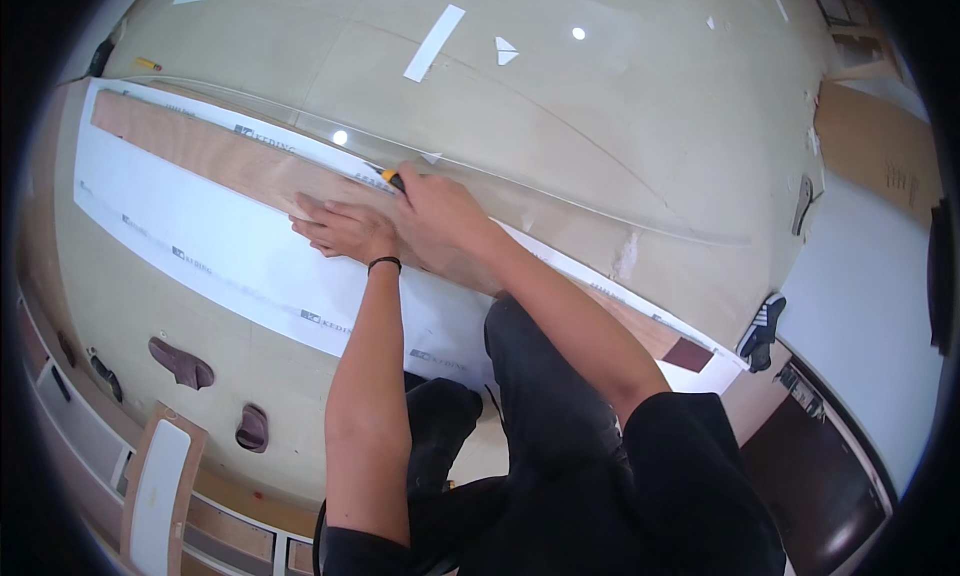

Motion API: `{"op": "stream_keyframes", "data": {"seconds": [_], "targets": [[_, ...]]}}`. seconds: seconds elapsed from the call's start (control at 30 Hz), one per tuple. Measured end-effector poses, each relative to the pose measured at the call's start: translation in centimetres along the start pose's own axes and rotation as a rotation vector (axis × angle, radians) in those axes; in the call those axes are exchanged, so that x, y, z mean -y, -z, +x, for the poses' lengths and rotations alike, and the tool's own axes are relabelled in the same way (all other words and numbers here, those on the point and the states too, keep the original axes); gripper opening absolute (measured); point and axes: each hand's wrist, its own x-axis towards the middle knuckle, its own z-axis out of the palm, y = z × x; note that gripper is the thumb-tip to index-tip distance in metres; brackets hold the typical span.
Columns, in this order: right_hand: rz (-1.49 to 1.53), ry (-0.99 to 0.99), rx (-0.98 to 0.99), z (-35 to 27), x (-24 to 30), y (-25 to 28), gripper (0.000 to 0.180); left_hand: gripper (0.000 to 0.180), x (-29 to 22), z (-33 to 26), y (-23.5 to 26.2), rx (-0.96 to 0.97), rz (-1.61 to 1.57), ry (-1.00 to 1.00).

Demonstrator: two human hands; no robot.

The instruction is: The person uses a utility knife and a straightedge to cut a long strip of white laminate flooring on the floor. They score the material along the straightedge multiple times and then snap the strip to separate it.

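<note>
A long white sheet (230, 226) with printed marks lies on the floor in front of me, and a long wooden board (200, 156) rests along it. My left hand (345, 226) presses flat on the board, fingers spread, with a dark band at the wrist. Just to its right, my right hand (438, 208) is closed round a yellow and black utility knife (391, 179). The knife's tip points left along the board's far edge, over the narrow white margin of the sheet. Whether the blade touches the sheet I cannot tell.
White offcuts, among them a strip (435, 44), lie on the beige floor beyond. Brown slippers (180, 363) are at the left, a dark shoe (765, 331) at the right. A cardboard piece (875, 151) and white panel (865, 266) line the right side.
</note>
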Motion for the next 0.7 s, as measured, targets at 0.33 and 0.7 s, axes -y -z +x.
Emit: {"op": "stream_keyframes", "data": {"seconds": [0.33,0.7], "targets": [[-0.163,0.181,0.039,7.4,3.5,-0.9,0.027,0.053,-0.5,0.3,0.0,0.022,-0.037,0.003],[-0.206,0.178,0.092,8.9,4.4,-1.6,0.026,0.052,-0.1,0.1,-0.1,0.016,-0.053,-0.005]]}}
